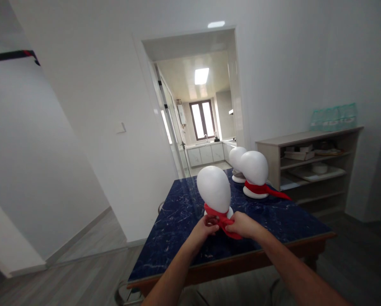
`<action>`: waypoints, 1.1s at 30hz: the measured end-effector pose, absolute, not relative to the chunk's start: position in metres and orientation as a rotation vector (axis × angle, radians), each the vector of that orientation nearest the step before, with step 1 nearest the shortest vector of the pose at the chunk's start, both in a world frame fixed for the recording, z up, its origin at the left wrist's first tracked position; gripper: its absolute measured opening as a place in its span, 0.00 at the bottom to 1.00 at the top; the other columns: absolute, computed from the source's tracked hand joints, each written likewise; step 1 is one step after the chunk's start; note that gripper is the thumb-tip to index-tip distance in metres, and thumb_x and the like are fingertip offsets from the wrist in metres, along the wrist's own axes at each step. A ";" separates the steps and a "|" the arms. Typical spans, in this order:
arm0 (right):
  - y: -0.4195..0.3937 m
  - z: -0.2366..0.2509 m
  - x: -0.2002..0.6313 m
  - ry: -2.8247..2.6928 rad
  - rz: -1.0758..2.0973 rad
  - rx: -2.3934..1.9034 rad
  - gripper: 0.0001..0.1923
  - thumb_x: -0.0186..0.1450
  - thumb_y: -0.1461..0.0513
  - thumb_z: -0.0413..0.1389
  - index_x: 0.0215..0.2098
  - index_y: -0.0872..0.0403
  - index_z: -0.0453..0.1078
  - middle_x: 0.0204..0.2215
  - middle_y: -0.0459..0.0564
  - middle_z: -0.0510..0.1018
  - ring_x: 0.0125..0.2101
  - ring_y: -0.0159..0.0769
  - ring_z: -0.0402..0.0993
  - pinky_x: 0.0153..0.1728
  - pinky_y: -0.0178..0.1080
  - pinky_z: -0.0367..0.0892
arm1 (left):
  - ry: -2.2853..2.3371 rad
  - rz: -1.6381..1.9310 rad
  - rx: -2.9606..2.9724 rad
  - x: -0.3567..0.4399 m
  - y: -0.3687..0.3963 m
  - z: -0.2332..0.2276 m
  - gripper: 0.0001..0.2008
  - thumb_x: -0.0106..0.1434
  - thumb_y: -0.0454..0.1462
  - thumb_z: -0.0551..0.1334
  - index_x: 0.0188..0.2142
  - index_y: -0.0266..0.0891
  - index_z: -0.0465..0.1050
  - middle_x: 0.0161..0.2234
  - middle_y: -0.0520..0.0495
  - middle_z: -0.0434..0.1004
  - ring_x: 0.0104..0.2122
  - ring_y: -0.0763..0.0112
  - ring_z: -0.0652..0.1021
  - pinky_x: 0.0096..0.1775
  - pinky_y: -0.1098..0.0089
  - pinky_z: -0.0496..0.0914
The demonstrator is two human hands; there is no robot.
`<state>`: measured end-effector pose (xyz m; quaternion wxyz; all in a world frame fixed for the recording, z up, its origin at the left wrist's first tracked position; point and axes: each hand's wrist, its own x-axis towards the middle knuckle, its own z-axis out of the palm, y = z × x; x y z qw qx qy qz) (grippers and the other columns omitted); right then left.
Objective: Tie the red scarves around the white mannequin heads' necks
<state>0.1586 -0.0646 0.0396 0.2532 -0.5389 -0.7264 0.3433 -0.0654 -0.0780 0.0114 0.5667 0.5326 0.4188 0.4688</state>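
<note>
Both hands at the neck of the nearest head [213, 188], a white foam form standing upright on the blue marble table [177, 238], long axis vertical, narrow end down, tilted slightly toward the left. Red scarf [222, 219] wrapped around its neck, ends bunched toward the camera. Left hand [207, 224] closed on the scarf at the left, fingers curled. Right hand [243, 225] closed on the scarf's other end, fist just beside the left, the knot between them.

Head set close to the near table edge, only a narrow strip of tabletop between hands and the wooden rim. Bare tabletop to the left of the head, out to the left edge; likewise to the right, toward the right corner. Behind, well apart, a second head [255, 168] with its own scarf [266, 190], tail pointing right across the table. Third head [236, 158] just behind that one, partly hidden, near the far edge.

Floor open to the left of the table. Wall close along the far left. Doorway [203, 123] beyond the far end. Shelf [314, 165] against the right wall, near the table's far right corner.
</note>
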 end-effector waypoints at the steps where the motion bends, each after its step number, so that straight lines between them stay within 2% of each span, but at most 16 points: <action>1: -0.067 0.044 0.159 -2.004 0.971 -1.438 0.08 0.54 0.62 0.65 0.21 0.54 0.71 0.19 0.44 0.73 0.22 0.31 0.66 0.23 0.34 0.54 | 0.998 1.131 1.294 -0.065 -0.077 0.008 0.28 0.48 0.34 0.78 0.49 0.36 0.78 0.44 0.44 0.81 0.34 0.70 0.78 0.35 0.72 0.70; 4: -0.068 0.050 0.165 -2.005 1.132 -1.284 0.07 0.55 0.62 0.63 0.22 0.55 0.72 0.19 0.43 0.73 0.22 0.29 0.64 0.23 0.33 0.54 | 1.097 1.172 1.420 -0.067 -0.075 0.002 0.30 0.47 0.28 0.73 0.51 0.36 0.75 0.43 0.45 0.79 0.35 0.69 0.77 0.39 0.69 0.71; 7: -0.065 0.050 0.173 -1.912 1.212 -1.121 0.08 0.58 0.59 0.62 0.27 0.57 0.76 0.22 0.44 0.76 0.23 0.30 0.66 0.25 0.33 0.57 | 1.337 1.243 1.616 -0.066 -0.078 0.001 0.34 0.45 0.26 0.73 0.53 0.37 0.73 0.49 0.41 0.78 0.47 0.59 0.79 0.52 0.62 0.72; 9: -0.063 0.049 0.176 -1.854 1.231 -1.047 0.11 0.60 0.57 0.62 0.32 0.58 0.79 0.25 0.46 0.78 0.25 0.31 0.68 0.27 0.33 0.60 | 1.476 1.286 1.697 -0.062 -0.079 0.002 0.40 0.41 0.28 0.77 0.55 0.38 0.71 0.55 0.38 0.75 0.57 0.49 0.76 0.61 0.57 0.67; 12: -0.065 0.049 0.176 -1.829 1.260 -0.937 0.15 0.62 0.55 0.63 0.39 0.59 0.80 0.30 0.47 0.81 0.29 0.33 0.71 0.33 0.34 0.64 | 1.540 1.232 1.746 -0.051 -0.077 0.002 0.50 0.42 0.35 0.81 0.63 0.39 0.64 0.61 0.33 0.73 0.63 0.43 0.73 0.65 0.53 0.63; 16: -0.077 0.052 0.171 -1.871 1.266 -0.893 0.13 0.63 0.55 0.63 0.38 0.57 0.78 0.30 0.47 0.81 0.31 0.34 0.74 0.35 0.34 0.67 | 1.650 1.136 1.903 -0.040 -0.065 0.002 0.54 0.56 0.45 0.76 0.73 0.41 0.49 0.70 0.28 0.64 0.69 0.41 0.67 0.70 0.43 0.51; 20: -0.086 0.058 0.181 -1.889 1.427 -0.923 0.15 0.66 0.52 0.62 0.43 0.55 0.76 0.22 0.41 0.73 0.23 0.32 0.70 0.30 0.36 0.70 | 1.736 1.016 1.985 -0.044 -0.054 0.000 0.62 0.56 0.51 0.76 0.76 0.40 0.39 0.74 0.25 0.55 0.73 0.39 0.60 0.71 0.36 0.41; 23: -0.080 0.067 0.200 -1.943 1.443 -0.980 0.17 0.66 0.49 0.63 0.43 0.54 0.75 0.21 0.38 0.67 0.20 0.29 0.64 0.26 0.35 0.71 | 1.718 0.989 2.042 -0.050 -0.050 -0.003 0.64 0.55 0.53 0.76 0.77 0.39 0.38 0.75 0.25 0.53 0.73 0.40 0.60 0.71 0.37 0.40; 27: -0.062 0.086 0.235 -2.083 1.288 -1.128 0.22 0.66 0.45 0.62 0.38 0.55 0.78 0.22 0.41 0.66 0.21 0.29 0.63 0.22 0.32 0.67 | 1.710 0.993 2.068 -0.053 -0.049 -0.005 0.64 0.56 0.54 0.75 0.77 0.39 0.36 0.75 0.27 0.53 0.73 0.41 0.60 0.72 0.39 0.40; 30: -0.052 0.100 0.258 -2.178 1.253 -1.191 0.22 0.66 0.45 0.62 0.37 0.55 0.80 0.24 0.44 0.71 0.22 0.29 0.65 0.22 0.31 0.64 | 1.713 0.990 2.059 -0.052 -0.051 -0.005 0.65 0.55 0.51 0.76 0.78 0.38 0.36 0.75 0.27 0.53 0.74 0.41 0.59 0.72 0.40 0.39; 33: -0.042 0.106 0.278 -2.237 1.294 -1.262 0.19 0.61 0.47 0.67 0.34 0.55 0.82 0.26 0.48 0.77 0.24 0.32 0.68 0.22 0.32 0.63 | 1.711 0.990 2.049 -0.051 -0.052 -0.004 0.64 0.54 0.48 0.77 0.78 0.40 0.37 0.75 0.29 0.53 0.74 0.43 0.59 0.73 0.41 0.38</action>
